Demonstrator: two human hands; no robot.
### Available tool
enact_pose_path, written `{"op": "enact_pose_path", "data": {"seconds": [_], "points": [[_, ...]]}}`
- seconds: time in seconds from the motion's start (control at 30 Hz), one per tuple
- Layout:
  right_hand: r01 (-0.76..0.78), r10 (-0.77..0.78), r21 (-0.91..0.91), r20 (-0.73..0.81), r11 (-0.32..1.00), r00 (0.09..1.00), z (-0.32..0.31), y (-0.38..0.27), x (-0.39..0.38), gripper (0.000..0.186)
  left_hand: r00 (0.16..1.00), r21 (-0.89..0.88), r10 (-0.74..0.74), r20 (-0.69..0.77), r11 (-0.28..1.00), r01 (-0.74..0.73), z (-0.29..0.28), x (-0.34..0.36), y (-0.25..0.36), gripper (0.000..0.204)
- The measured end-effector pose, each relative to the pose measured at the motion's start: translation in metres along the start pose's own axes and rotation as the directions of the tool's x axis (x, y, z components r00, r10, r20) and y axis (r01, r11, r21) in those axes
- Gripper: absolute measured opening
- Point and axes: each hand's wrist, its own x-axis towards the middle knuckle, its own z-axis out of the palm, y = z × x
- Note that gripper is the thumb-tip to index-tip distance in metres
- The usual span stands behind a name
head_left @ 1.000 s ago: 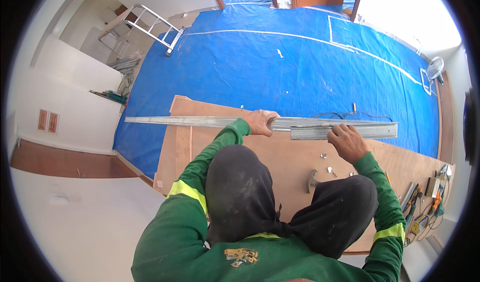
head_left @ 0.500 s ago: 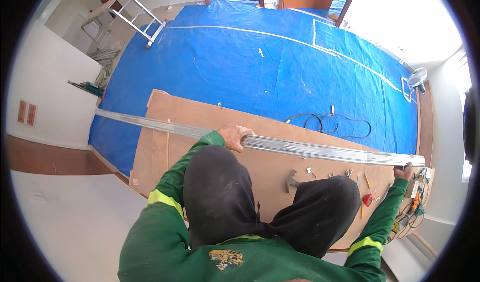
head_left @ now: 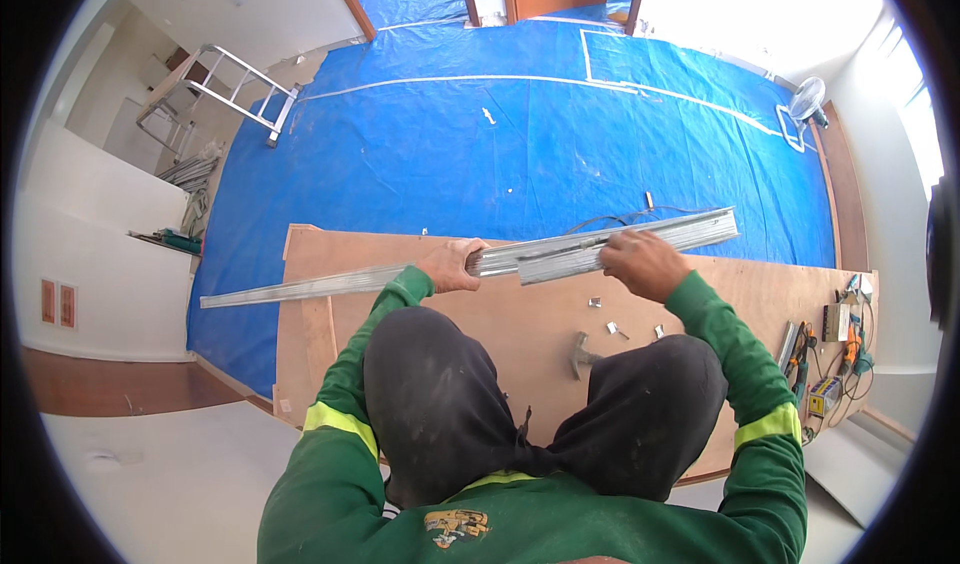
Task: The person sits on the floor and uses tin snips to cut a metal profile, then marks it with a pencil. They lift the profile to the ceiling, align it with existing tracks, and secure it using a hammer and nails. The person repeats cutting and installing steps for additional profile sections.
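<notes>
Because it runs so far out past either hand, the long, thin silvery metal channel (head_left: pixel 470 264) will likely be light but whippy, with sharp folded edges; a spread grip near its middle suits it. It hangs level above the brown plywood surface (head_left: pixel 520 324), a second, shorter channel piece (head_left: pixel 630 244) seemingly nested against it. The left hand (head_left: pixel 452 264) has its fingers wrapped around the channel, forearm reaching forward over the knee. The right hand (head_left: pixel 642 262) lies curled over the overlap, though its fingertips are hidden. A steel hammer (head_left: pixel 582 352) lies below.
</notes>
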Motion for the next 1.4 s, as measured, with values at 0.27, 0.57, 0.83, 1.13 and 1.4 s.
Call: {"op": "enact_pose_path", "data": {"seconds": [0.27, 0.57, 0.83, 1.13, 1.4], "points": [[-0.027, 0.838, 0.837, -0.546, 0.546, 0.010, -0.110, 0.189, -0.137, 0.034, 0.999, 0.042, -0.042, 0.000, 0.998, 0.042, 0.005, -0.057, -0.005, 0.062], [0.269, 0.934, 0.912, -0.239, 0.309, -0.264, -0.021, 0.243, -0.285, 0.025, 0.992, -0.030, -0.026, 0.127, 0.999, 0.030, 0.023, -0.033, -0.015, 0.068], [0.046, -0.029, 0.089, -0.187, 0.995, 0.982, -0.022, -0.015, -0.017, 0.015, 0.998, -0.125, 0.034, 0.045, 0.992, -0.028, 0.019, -0.020, -0.010, 0.065], [-0.016, 0.217, 0.246, -0.817, 0.969, 0.534, -0.098, 0.059, -0.045, 0.030, 0.999, 0.036, -0.021, -0.049, 0.999, 0.023, 0.007, -0.039, -0.002, 0.059], [0.516, 0.991, 0.853, 0.126, -0.082, -0.052, -0.071, 0.270, -0.353, 0.034, 0.991, -0.013, 0.086, 0.107, 0.996, -0.085, 0.023, -0.026, 0.004, 0.061]]}}
